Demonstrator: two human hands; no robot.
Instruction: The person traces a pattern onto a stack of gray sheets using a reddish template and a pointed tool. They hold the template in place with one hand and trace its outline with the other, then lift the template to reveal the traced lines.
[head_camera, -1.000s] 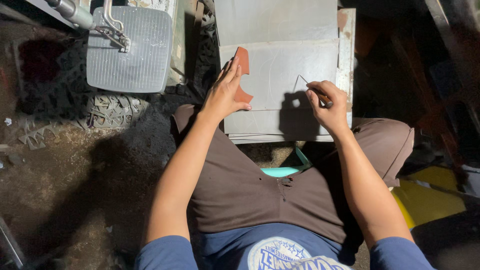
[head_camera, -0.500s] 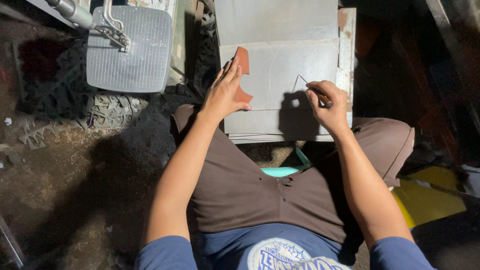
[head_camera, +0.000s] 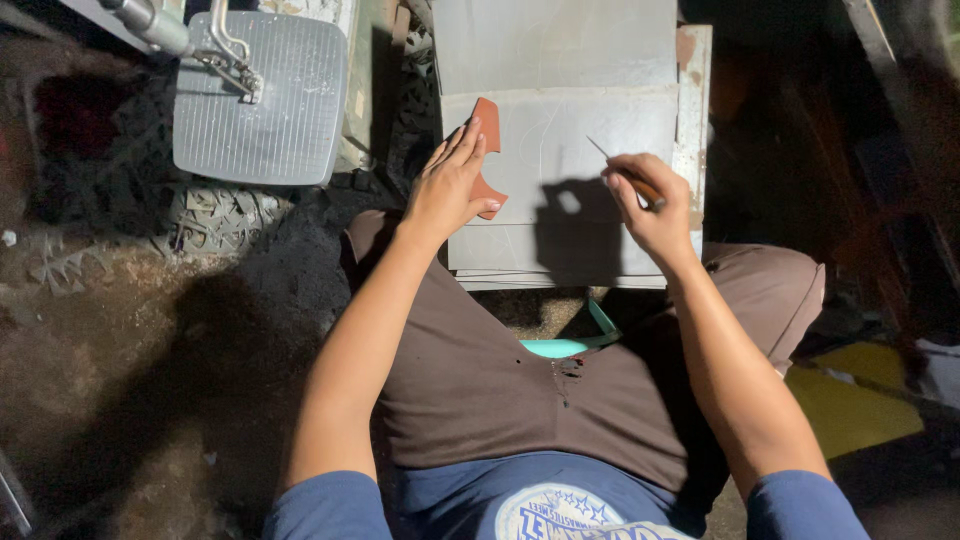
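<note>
While the left hand (head_camera: 452, 185) presses flat, fingers spread, on an orange template (head_camera: 487, 130) at 12 o'clock, the right hand (head_camera: 645, 200) pinches a thin scriber (head_camera: 615, 162) over the grey metal sheet (head_camera: 575, 215).

Red-brown template (head_camera: 488, 160): middle hidden under left hand (head_camera: 450, 185), full outline unknown. Scribing tool (head_camera: 625, 168): handle buried in right hand (head_camera: 650, 205), thin tip too fine to tell whether touching grey metal sheet (head_camera: 560, 130). Sheet's top cut off by picture edge. Scratched lines on sheet faint, shape unclear. Teal object (head_camera: 565, 345) mostly hidden behind lap. Right side in deep shadow, contents unreadable.
</note>
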